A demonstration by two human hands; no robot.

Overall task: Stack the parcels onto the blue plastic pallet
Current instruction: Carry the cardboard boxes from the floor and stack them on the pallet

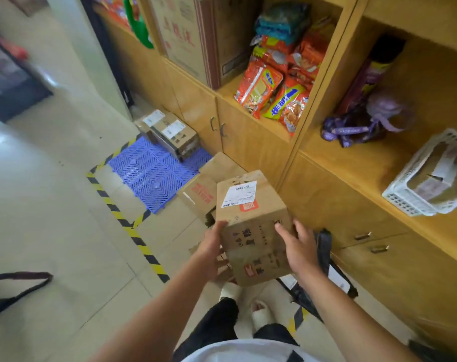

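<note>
I hold a brown cardboard parcel (pixel 251 218) with a white shipping label on top, lifted above the floor. My left hand (pixel 213 254) grips its left lower side and my right hand (pixel 299 249) presses on its right side. The blue plastic pallet (pixel 149 171) lies on the floor ahead to the left. Two labelled parcels (pixel 170 131) sit side by side on the pallet's far edge, against the cabinet. Another cardboard parcel (pixel 201 194) with red print rests on the floor just behind the one I hold, by the pallet's near right corner.
A wooden cabinet (pixel 251 142) with open shelves of snack packets (pixel 274 82) runs along the right. A white basket (pixel 431 176) lies on a shelf. Yellow-black tape (pixel 133 231) marks the floor around the pallet. A dark bag (pixel 324 270) lies by my feet.
</note>
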